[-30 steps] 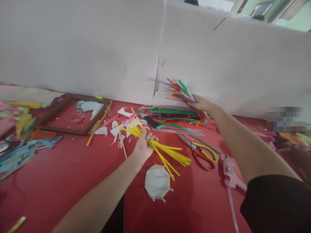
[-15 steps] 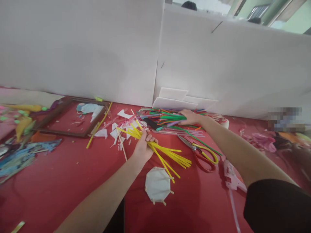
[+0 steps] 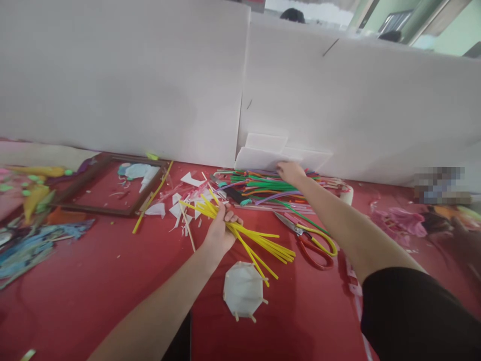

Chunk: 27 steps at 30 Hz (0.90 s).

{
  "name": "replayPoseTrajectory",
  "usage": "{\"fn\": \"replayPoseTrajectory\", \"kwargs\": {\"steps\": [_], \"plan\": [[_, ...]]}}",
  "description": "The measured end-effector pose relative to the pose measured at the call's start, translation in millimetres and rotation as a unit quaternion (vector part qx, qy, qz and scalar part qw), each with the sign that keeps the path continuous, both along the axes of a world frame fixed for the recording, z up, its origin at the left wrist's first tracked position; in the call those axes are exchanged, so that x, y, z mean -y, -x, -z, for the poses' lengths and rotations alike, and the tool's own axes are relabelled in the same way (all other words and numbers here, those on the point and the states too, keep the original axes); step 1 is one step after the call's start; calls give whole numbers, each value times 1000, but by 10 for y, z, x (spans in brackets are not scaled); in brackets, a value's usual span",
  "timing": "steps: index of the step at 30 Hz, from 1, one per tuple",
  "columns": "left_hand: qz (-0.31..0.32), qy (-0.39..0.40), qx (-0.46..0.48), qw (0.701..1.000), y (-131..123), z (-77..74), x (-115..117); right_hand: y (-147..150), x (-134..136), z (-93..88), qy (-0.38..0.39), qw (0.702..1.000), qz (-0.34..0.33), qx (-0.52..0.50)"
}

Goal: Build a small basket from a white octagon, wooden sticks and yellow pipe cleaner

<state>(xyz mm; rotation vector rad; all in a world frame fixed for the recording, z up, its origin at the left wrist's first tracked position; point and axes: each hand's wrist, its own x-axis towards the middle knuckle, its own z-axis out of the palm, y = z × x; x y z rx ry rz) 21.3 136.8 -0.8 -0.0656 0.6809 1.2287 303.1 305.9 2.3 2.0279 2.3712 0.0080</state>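
My left hand (image 3: 221, 233) is closed around a bundle of yellow pipe cleaners (image 3: 266, 243), whose ends fan out on both sides of the fist. Below the bundle lies a white octagonal piece (image 3: 243, 291) with short stick ends poking out round its edge. At the back, my right hand (image 3: 291, 172) reaches over a pile of green, orange and purple pipe cleaners (image 3: 268, 185). Its fingers are curled together at the pile's far side; what they hold, if anything, is hidden. A dark-handled cutter (image 3: 236, 193) lies at the pile's left.
Red-and-yellow-handled scissors (image 3: 310, 238) lie right of the bundle. A pink glue gun (image 3: 353, 283) is partly hidden by my right arm. White board pieces (image 3: 263, 158) lean on the white partition (image 3: 319, 100). Left are paper scraps (image 3: 176, 205) and a brown frame (image 3: 93, 206).
My right hand has shifted back to the far side of the pipe cleaner pile, near the white boards. The left hand keeps its hold on the yellow bundle, nearly still.
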Motion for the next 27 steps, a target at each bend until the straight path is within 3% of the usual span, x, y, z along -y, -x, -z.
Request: {"fn": "replayPoseTrajectory", "kwargs": {"steps": [3, 15, 23, 27], "plan": [[1, 2, -2, 1000, 2, -3, 4, 47, 32, 17, 1, 999, 14, 30], [1, 4, -3, 1000, -8, 2, -2, 65, 77, -29, -3, 991, -57, 119], [0, 3, -1, 1000, 5, 6, -7, 68, 83, 110, -61, 995, -51, 61], [0, 3, 1, 1000, 6, 9, 4, -5, 89, 82, -96, 993, -69, -14]]}}
